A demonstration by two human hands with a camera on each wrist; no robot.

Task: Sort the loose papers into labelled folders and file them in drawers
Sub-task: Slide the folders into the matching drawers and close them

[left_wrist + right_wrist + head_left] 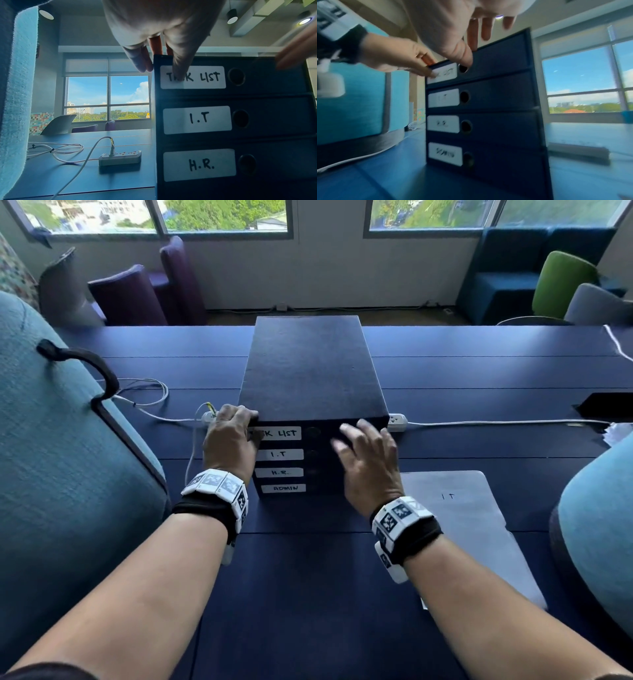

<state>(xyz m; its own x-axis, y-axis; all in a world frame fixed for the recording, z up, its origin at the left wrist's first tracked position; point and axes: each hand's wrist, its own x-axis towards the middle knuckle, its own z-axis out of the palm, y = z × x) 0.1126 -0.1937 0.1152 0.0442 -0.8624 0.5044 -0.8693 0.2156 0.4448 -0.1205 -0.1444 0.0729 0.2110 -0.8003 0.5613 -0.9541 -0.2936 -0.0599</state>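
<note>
A dark blue drawer cabinet stands on the blue table. Its closed drawers carry white labels: TASK LIST, I.T, H.R. and ADMIN. My left hand grips the cabinet's top front left corner, fingers curled over the top and thumb lying on the TASK LIST label. My right hand hovers with spread fingers in front of the top drawer; its thumb is just above that drawer's round finger hole. A grey folder marked I T lies flat to the right.
A white power strip with cables lies left of the cabinet, another strip to its right. Teal chair backs flank me. Loose white paper and a black item sit at the right edge.
</note>
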